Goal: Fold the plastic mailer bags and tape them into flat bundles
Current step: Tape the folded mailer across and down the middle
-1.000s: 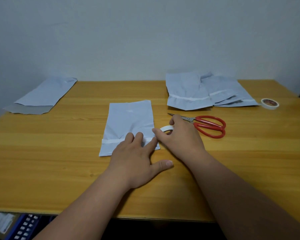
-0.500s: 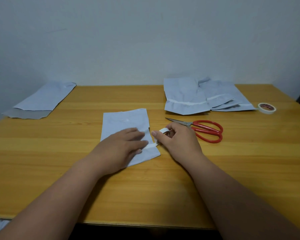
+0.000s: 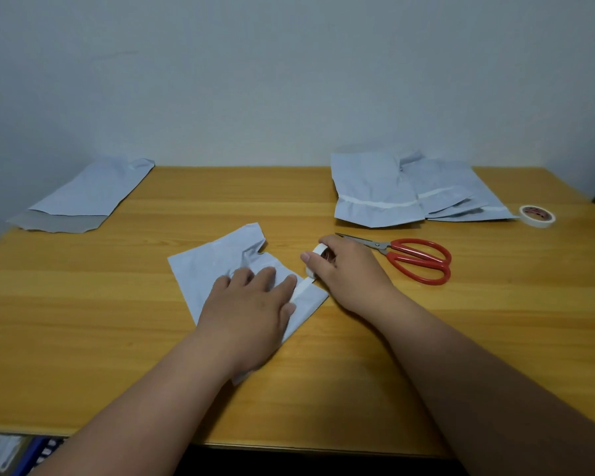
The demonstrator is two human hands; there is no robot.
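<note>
Taping a folded mailer bag [image 3: 217, 269] at the middle of the wooden surface [image 3: 83, 321].

The pale bag lies askew, its far corner crumpled, with a white strip of tape [image 3: 303, 286] running across its right edge. The left hand [image 3: 251, 307] presses flat on the bag, fingers straight, fingertips at the strip. The right hand [image 3: 347, 269] grips a small tape roll [image 3: 318, 252] just right of the bag, fingers curled round it, the strip leading from roll to bag. Red-handled scissors [image 3: 409, 259] lie just beyond the right hand. Far right, a pile of mailer bags [image 3: 392, 197] is spread out, with a second tape roll [image 3: 536, 216] beside it. Far left, 1 more bag [image 3: 90, 194] lies over a grey sheet [image 3: 55, 224].
</note>
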